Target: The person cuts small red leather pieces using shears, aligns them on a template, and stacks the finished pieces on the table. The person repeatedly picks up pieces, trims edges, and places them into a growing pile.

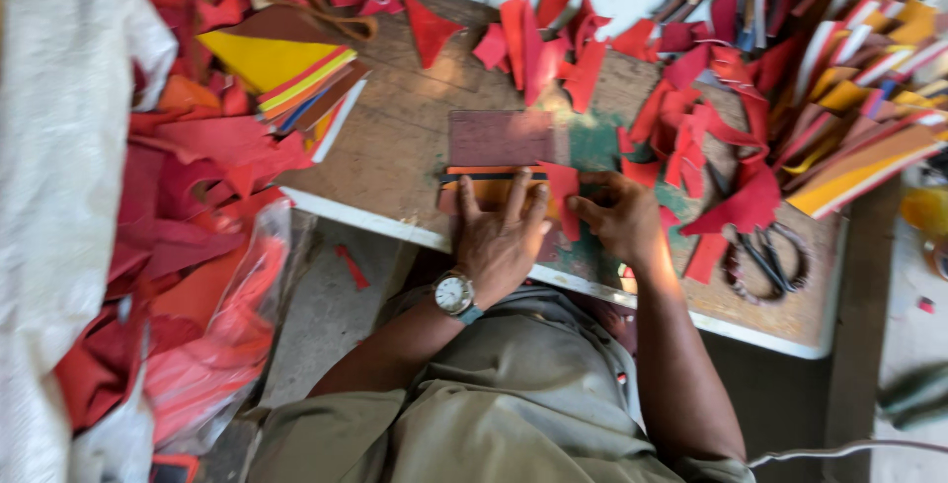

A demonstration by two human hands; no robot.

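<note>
My left hand (502,231), with a wristwatch (454,294) on its wrist, lies flat with spread fingers on a small stack of orange and dark leather pieces (484,180) at the near edge of the wooden worktable (395,137). My right hand (617,211) is beside it, its fingers pinching a red leather piece (565,192) against the stack's right end. A dark red rectangular piece (499,137) lies just beyond the stack.
Red leather scraps (711,137) cover the right of the table. Black scissors (765,256) lie near its right front corner. Long coloured strips (859,98) pile at far right. A stack of yellow and mixed sheets (286,73) sits at left. Red offcuts fill a plastic bag (212,315) below.
</note>
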